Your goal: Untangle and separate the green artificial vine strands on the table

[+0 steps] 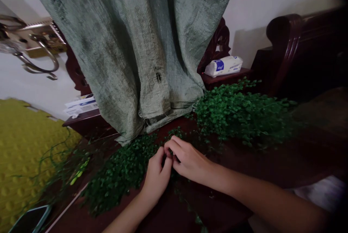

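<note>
My left hand (157, 173) and my right hand (190, 160) meet over the dark red tabletop (217, 193), fingers curled and fingertips pinched together. Whatever they grip is hidden by the fingers, though bits of greenery show just beyond and below them. Beside my left hand lies a long heap of small-leaved green sprigs (119, 175). A larger bushy heap of green sprigs (233, 113) lies beyond my right hand. A thin leafy strand (190, 207) trails over the tabletop below my hands.
A grey-green woven sack (152, 44) stands behind the greenery. Tissue packs (224, 66) rest on ledges at both sides. At left are loose stems (59, 160), a yellow-green tool-like item (80, 170), a phone (32, 220) and a yellow mat (24, 153).
</note>
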A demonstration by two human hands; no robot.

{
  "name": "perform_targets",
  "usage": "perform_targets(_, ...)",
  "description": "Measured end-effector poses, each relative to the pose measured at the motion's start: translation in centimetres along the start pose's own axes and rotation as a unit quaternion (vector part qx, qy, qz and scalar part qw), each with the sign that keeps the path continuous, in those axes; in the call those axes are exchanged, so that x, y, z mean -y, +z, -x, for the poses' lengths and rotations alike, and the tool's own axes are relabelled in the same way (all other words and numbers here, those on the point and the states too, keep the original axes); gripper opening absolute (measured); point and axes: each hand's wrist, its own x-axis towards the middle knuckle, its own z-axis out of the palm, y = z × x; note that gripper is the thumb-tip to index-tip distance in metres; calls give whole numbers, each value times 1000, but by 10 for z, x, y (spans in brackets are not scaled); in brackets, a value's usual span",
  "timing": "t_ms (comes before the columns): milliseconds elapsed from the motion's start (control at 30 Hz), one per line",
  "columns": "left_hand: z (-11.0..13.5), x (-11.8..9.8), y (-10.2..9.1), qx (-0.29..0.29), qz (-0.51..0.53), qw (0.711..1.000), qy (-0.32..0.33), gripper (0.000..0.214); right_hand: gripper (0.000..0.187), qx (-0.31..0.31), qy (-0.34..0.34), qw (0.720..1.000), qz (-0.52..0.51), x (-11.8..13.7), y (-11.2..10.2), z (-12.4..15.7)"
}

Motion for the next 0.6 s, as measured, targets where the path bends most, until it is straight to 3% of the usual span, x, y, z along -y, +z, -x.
perform_targets(333,0,-3,0,14,15,1000,-5,17,31,-22,12,994,110,12,10,4)
perform_targets(600,-1,-1,5,-11,7,1000,-5,17,51,-1,2,978,206,16,15,10)
